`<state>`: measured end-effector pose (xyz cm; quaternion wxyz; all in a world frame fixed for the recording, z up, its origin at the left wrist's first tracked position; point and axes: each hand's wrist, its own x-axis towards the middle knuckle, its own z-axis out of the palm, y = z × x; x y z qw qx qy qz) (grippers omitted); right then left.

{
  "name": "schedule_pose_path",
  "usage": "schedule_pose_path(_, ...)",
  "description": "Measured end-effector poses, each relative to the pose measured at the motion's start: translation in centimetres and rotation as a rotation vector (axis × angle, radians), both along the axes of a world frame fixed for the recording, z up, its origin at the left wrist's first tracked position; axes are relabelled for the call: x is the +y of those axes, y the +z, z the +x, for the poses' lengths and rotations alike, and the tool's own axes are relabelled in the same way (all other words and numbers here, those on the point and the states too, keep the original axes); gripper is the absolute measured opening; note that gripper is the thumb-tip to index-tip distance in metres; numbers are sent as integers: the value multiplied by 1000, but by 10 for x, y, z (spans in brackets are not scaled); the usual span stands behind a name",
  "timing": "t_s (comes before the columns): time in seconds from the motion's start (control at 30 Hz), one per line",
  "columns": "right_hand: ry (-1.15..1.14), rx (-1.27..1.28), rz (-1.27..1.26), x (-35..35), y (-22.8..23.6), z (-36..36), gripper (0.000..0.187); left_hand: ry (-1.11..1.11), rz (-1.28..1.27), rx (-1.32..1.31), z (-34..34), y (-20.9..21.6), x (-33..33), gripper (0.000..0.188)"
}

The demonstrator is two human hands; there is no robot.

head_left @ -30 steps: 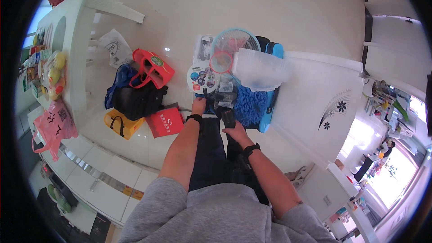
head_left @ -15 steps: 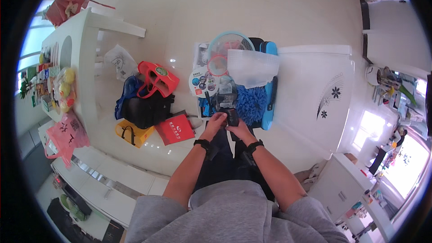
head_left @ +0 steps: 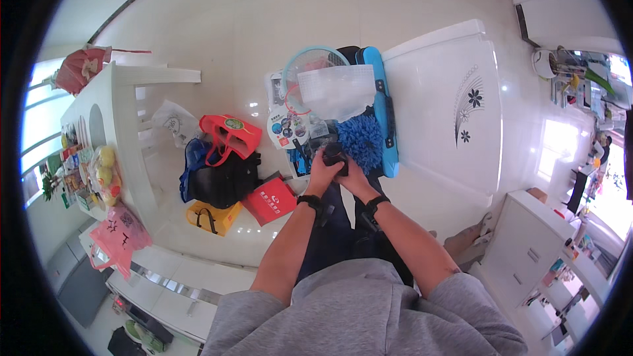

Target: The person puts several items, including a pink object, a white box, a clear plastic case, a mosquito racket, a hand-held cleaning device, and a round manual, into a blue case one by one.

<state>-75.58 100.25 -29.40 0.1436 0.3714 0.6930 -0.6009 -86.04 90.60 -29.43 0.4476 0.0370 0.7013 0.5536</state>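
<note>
My left hand (head_left: 322, 174) and my right hand (head_left: 355, 178) are closed together round a small black cylindrical object (head_left: 335, 154), whose exact kind I cannot make out. Its dark round end faces up. Just beyond my right hand lies a fluffy blue chenille piece (head_left: 360, 140). A translucent white textured plastic piece (head_left: 336, 87) partly covers a round mesh with a light blue rim (head_left: 315, 51). Left of these is a white printed sheet (head_left: 280, 122) with round pictures. A bright blue case edge (head_left: 390, 151) runs along the right of the pile.
A white surface with black flowers (head_left: 435, 118) stands to the right. On the floor at left are a red tote bag (head_left: 247, 137), a black bag (head_left: 224, 181), a yellow bag (head_left: 221, 217) and a red paper bag (head_left: 271, 201). A white table (head_left: 128, 132) stands farther left.
My hands have turned the black object, so its round end now shows more. The whole view has swung a little, shifting the pile slightly leftward in the picture.
</note>
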Motion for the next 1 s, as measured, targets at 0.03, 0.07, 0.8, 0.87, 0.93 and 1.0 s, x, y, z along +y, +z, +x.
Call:
schedule_pose_path(0.03,32,-43,39,0,1,-2,86,-8,-2,4,-1,-2,0,55)
schedule_pose_path(0.07,65,-87,77,-1,2,-3,90,9,-7,50,-2,-4,-1,54)
schedule_pose_path(0.8,-62,-198,-46,-38,-38,30,48,-192,-272,587,26,20,12,59)
schedule_pose_path(0.87,-51,-160,-57,-44,-22,22,48,-231,-424,597,27,16,-1,60)
schedule_pose_path(0.93,-50,-116,-50,-42,-5,13,48,-208,-424,607,28,13,-10,60)
schedule_pose_path(1.0,-38,-107,-97,-38,6,8,48,-188,-412,622,26,10,-15,61)
